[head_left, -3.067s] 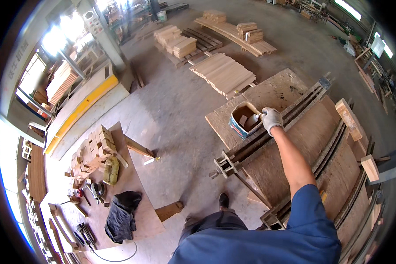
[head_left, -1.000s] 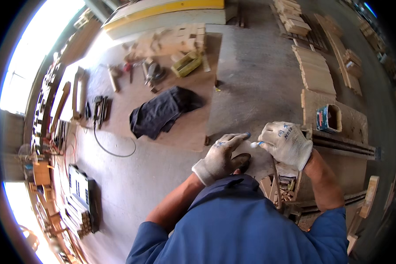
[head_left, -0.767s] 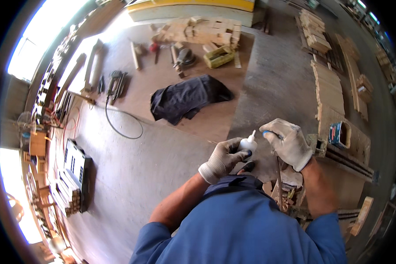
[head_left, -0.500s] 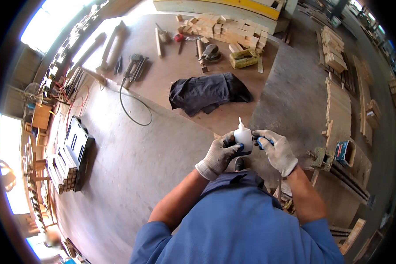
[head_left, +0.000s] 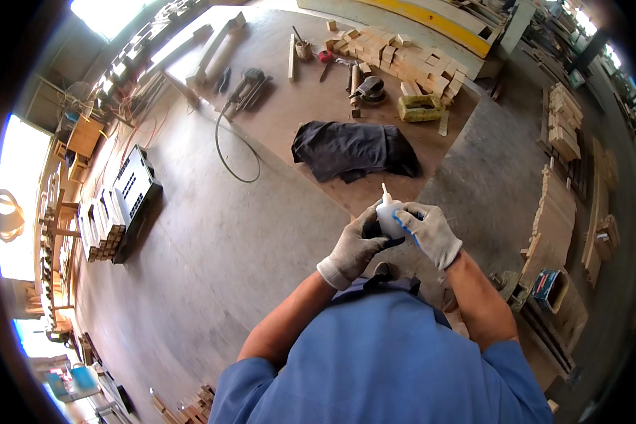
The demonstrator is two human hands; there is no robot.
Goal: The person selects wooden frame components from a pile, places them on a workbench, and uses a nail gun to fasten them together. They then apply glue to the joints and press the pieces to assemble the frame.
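Observation:
Both my hands wear pale work gloves with dark and blue fingertips. Between them, in front of my body, is a white squeeze bottle (head_left: 389,218) with a thin pointed nozzle, which tips slightly to the left. My left hand (head_left: 352,249) is closed round the bottle's left side and base. From the right, my right hand (head_left: 432,233) grips the other side, its fingers pressed on the shoulder and wall. Beyond the bottle, a dark crumpled cloth (head_left: 355,150) lies on the brown board (head_left: 290,106).
Wood blocks (head_left: 396,56) lie heaped at the board's far side. Near them are a sander (head_left: 368,90), a yellow block-like object (head_left: 420,108) and a corded power tool (head_left: 249,90). At right, a box (head_left: 550,290) sits by stacked timber. A black slotted case (head_left: 136,185) stands at left.
My right hand has moved left onto the bottle, where before it was beside it. The bottle has tilted a little to the left. The whole view has turned and shifted.

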